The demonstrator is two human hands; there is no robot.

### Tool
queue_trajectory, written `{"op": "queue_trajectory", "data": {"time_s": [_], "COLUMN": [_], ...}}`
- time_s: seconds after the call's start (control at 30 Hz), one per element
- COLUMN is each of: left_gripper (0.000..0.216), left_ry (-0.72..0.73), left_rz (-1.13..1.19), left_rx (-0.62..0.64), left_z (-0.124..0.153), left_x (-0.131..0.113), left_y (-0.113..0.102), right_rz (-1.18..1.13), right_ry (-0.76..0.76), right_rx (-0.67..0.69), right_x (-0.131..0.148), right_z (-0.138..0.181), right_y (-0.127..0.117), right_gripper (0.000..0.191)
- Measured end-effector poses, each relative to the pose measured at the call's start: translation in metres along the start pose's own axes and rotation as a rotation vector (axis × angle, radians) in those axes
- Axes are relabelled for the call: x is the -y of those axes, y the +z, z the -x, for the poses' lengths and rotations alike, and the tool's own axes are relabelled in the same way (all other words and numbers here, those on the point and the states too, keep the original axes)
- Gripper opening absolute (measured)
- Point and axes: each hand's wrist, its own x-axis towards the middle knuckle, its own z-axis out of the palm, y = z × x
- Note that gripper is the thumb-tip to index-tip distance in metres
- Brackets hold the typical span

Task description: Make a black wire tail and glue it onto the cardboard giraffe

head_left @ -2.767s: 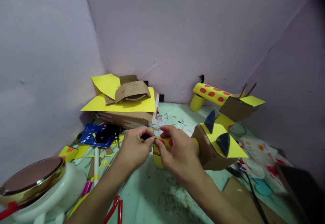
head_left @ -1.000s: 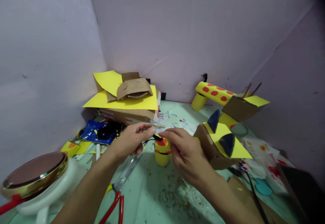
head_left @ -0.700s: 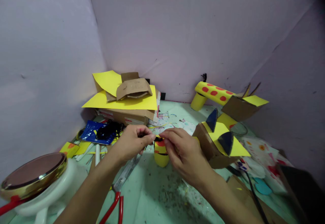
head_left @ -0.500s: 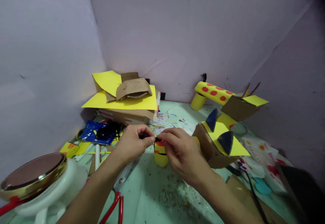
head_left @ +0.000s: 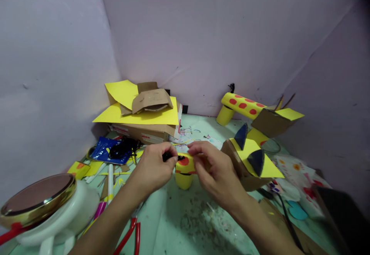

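Tabletop [head_left: 162, 216] below, left hand [head_left: 156, 166] pinches black strands [head_left: 180, 157].

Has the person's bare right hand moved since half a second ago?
Yes: the right hand has shifted slightly rightward, judged against the yellow, red-spotted paper tube at the back.

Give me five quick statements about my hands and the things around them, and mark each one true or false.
1. The left hand pinches a black strand. True.
2. Both hands rest on the blue packet. False: the right hand is by the near spotted tube; whether it touches is unclear.
3. All the spots on the tubes are green. False: the far tube has red spots.
4. Two dark ears stand on the near box's yellow top. True.
5. Red handles reach the picture's bottom edge. True.
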Motion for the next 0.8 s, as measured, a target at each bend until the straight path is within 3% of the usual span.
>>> {"op": "queue_trajectory", "data": {"time_s": [0.2, 0.5, 0.8], "left_gripper": [0.009, 0.010, 0.009], "left_ry": [-0.007, 0.029, 0.045], "left_rz": [0.012, 0.021, 0.001], "left_rx": [0.009, 0.007, 0.014], "left_z": [0.001, 0.000, -0.002], "left_x": [-0.001, 0.001, 0.002], "left_y": [-0.001, 0.000, 0.000], "right_rz": [0.116, 0.193, 0.235], "right_ry": [-0.160, -0.163, 0.029], "right_rx": [0.013, 0.058, 0.160], "right_x": [-0.007, -0.006, 0.000], "right_z": [0.002, 0.001, -0.009], "right_y": [0.004, 0.009, 0.010], "right_gripper": [0.026, 0.030, 0.023]}}
